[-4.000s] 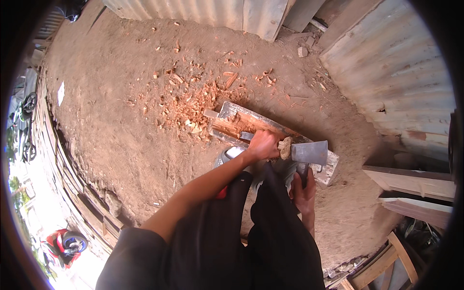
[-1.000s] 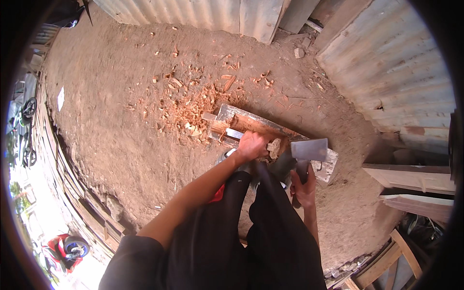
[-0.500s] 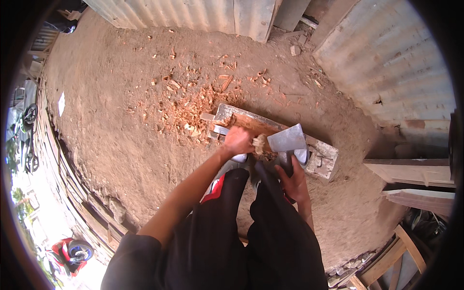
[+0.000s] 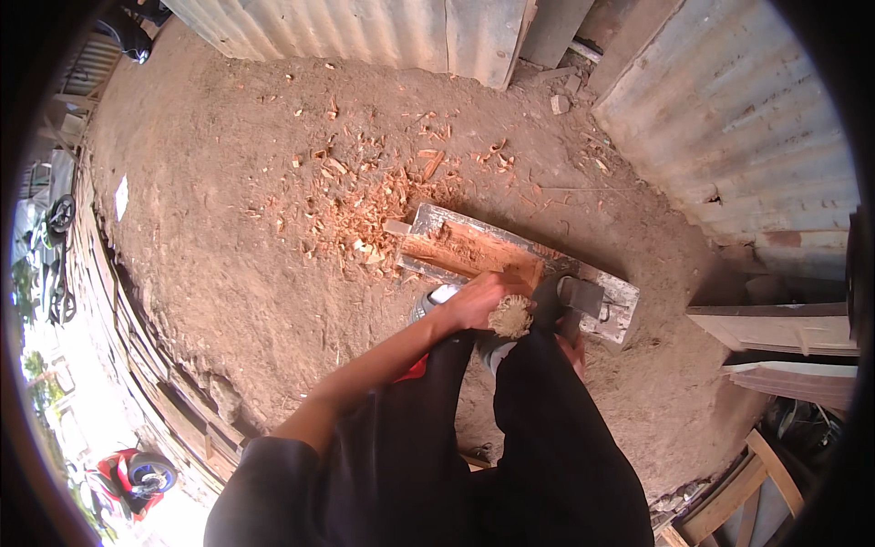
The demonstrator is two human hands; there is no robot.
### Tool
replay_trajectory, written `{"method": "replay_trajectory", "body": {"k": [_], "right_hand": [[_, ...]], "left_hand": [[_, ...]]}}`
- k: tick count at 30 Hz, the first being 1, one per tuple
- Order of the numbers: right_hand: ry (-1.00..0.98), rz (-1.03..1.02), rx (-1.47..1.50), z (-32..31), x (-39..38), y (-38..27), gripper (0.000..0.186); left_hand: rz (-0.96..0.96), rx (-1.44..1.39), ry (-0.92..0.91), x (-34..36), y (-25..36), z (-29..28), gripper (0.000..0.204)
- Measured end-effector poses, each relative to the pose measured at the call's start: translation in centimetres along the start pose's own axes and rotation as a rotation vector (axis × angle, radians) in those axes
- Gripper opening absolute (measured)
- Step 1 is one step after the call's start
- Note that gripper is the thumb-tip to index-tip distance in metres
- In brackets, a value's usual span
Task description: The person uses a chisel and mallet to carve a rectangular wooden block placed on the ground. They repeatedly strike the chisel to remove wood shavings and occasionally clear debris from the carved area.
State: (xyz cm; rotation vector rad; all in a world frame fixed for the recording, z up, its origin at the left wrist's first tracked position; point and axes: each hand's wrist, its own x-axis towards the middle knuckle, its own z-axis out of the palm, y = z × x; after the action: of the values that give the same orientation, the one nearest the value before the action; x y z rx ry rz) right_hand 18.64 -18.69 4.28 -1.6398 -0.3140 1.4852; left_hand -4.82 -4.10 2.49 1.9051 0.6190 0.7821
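Observation:
My left hand (image 4: 480, 299) is closed around a chisel, its frayed, mushroomed wooden handle end (image 4: 510, 317) facing up; the blade is hidden. Beside my right knee, my right hand (image 4: 571, 351) is partly covered by the trouser leg. It grips an axe, whose grey metal head (image 4: 581, 296) lies over the right part of the workpiece. Below both hands is a long wooden block (image 4: 609, 305) with pale, worn edges. Its hollowed reddish inside (image 4: 469, 248) holds loose shavings. My feet stand close by its near side.
Reddish wood shavings (image 4: 365, 214) are scattered on the dirt floor (image 4: 219, 237) beyond the block's left end. Corrugated metal sheets (image 4: 738, 128) stand at the back and right. Boards (image 4: 775, 328) jut in at the right. A red motorcycle (image 4: 128, 483) is at the lower left.
My left hand with the chisel has moved right and nearer to me, its handle end now facing up. The axe head has turned and dropped lower beside my right knee.

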Motion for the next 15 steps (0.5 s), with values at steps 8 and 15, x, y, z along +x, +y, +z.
{"method": "replay_trajectory", "body": {"k": [8, 15], "right_hand": [[-0.147, -0.02, 0.09, -2.7, 2.0, 2.2, 0.039], [-0.168, -0.067, 0.029, -3.2, 3.0, 2.0, 0.037]], "left_hand": [[-0.493, -0.298, 0.801, -11.0, -9.8, -5.2, 0.016], [-0.339, 0.0, 0.872, -15.8, -9.4, -17.8, 0.029]]}}
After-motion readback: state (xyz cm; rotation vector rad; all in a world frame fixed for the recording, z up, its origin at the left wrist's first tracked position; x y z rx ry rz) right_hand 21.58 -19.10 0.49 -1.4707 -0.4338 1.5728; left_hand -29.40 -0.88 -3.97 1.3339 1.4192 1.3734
